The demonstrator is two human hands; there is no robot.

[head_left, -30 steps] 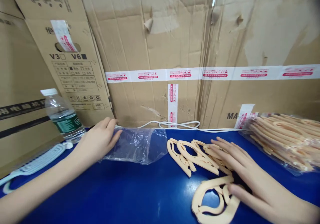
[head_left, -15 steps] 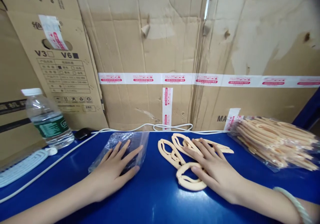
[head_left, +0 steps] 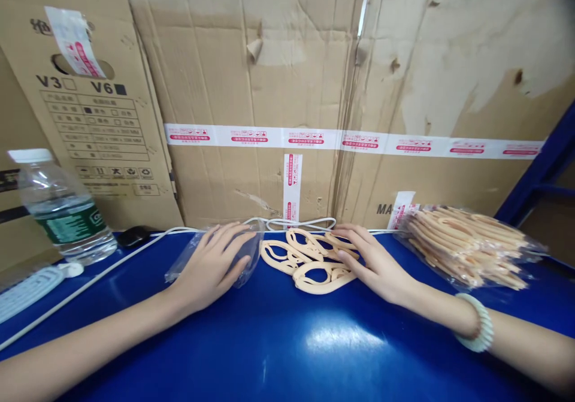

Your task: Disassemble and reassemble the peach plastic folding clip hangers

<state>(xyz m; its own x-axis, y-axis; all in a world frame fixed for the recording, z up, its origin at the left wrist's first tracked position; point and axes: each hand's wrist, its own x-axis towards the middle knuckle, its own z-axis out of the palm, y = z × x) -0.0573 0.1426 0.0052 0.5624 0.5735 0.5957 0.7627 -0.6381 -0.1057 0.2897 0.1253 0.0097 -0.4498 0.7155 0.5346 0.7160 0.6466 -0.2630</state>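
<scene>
Several beige folding hangers [head_left: 317,285] lie overlapping in a loose group on the blue table [head_left: 251,342]. My right hand [head_left: 372,264] rests along their right side, its fingers stretched out and touching the hangers without gripping them. A clear plastic bag [head_left: 249,252] lies left of the group. Over that bag spreads my left hand [head_left: 211,264], fingers extended and thumb apart, covering much of it. A pale coiled band [head_left: 476,323] circles my right wrist.
To the right sits a clear-wrapped stack of beige hangers [head_left: 467,240]. At left stand a water bottle [head_left: 67,216], a black object [head_left: 133,236] and a light-blue slotted item [head_left: 31,288]. A white cable [head_left: 90,288] runs along the cardboard wall [head_left: 251,90].
The hangers sit closer together and farther back. My right hand has slid from on top of them to their right side. My left hand is still over the bag; the view has shifted slightly.
</scene>
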